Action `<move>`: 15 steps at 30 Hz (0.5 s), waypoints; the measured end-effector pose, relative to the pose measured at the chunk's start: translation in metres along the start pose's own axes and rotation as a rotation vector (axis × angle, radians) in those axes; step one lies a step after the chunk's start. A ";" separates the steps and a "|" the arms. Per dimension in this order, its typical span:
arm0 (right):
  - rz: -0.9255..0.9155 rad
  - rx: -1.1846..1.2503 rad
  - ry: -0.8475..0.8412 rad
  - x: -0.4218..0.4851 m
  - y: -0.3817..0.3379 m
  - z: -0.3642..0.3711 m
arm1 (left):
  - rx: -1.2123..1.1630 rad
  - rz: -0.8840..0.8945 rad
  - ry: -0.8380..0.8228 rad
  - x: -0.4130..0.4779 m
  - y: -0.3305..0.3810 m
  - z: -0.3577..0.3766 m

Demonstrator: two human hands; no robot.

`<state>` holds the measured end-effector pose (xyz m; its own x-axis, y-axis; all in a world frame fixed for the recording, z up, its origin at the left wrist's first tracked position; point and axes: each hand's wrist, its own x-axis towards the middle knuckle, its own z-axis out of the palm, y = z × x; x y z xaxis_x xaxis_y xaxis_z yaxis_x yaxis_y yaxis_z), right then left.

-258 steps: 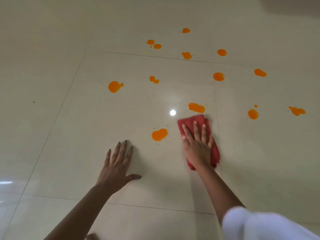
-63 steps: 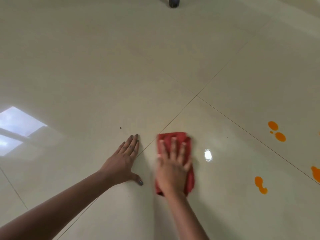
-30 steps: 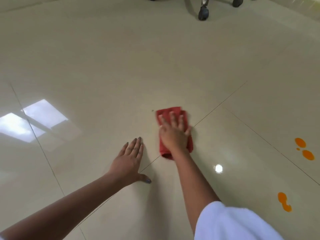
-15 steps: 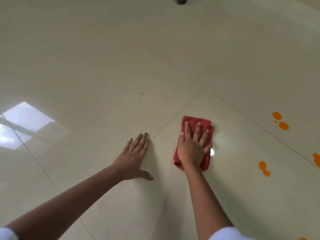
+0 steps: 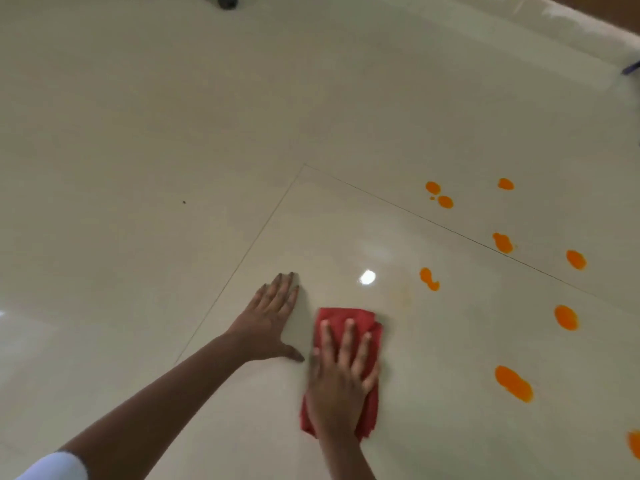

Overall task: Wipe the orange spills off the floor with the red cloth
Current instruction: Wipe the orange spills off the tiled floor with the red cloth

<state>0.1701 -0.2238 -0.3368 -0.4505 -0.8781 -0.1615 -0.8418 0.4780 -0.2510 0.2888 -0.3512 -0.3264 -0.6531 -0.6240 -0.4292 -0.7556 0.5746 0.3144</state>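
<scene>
Right hand (image 5: 341,375) flat on the red cloth (image 5: 348,317), fingers straight and spread, pressing it to the floor (image 5: 173,133); nothing gripped. Cloth folded, on the near tile. Left hand (image 5: 268,320) just beside it, palm down on bare tile, fingers straight, thumb pointing toward the cloth. White sleeve (image 5: 55,465) at lower left corner. Orange spills (image 5: 513,383) scattered to the right, all apart from the cloth; the nearest one (image 5: 429,279) lies beyond it and to the right. Bright light reflection (image 5: 367,277) between that spill and the left hand. Dark caster (image 5: 227,0) at top edge.
</scene>
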 end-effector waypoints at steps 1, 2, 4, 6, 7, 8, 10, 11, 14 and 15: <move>-0.099 -0.051 -0.028 -0.001 -0.003 0.000 | 0.005 -0.013 0.009 0.005 0.004 -0.001; -0.202 -0.101 -0.017 0.013 0.000 -0.002 | 0.018 -0.020 0.011 0.011 0.006 -0.003; -0.309 -0.184 -0.015 0.052 0.014 -0.009 | 0.040 -0.035 0.002 0.015 0.005 -0.004; -0.143 -0.147 -0.025 0.078 0.039 -0.020 | 0.048 -0.055 0.001 0.013 0.002 -0.005; -0.005 -0.107 0.005 0.079 0.055 -0.023 | 0.057 -0.061 -0.004 0.013 0.004 -0.006; 0.115 -0.070 0.071 0.070 0.068 -0.024 | 0.063 -0.071 -0.008 0.013 0.006 -0.006; 0.301 -0.051 0.182 0.036 0.085 -0.021 | 0.065 -0.059 -0.020 0.020 0.022 -0.003; 0.298 -0.025 0.173 0.018 0.081 -0.018 | 0.073 -0.021 -0.025 0.022 0.032 -0.001; 0.017 -0.091 0.057 -0.008 0.078 -0.012 | 0.151 0.153 -0.049 0.036 0.076 0.014; -0.099 -0.141 0.077 0.001 0.086 -0.016 | 0.166 0.161 -0.048 0.041 0.085 0.016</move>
<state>0.0922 -0.1845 -0.3429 -0.3804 -0.9223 -0.0681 -0.9140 0.3862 -0.1245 0.1988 -0.3198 -0.3309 -0.7583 -0.4940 -0.4254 -0.6209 0.7461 0.2404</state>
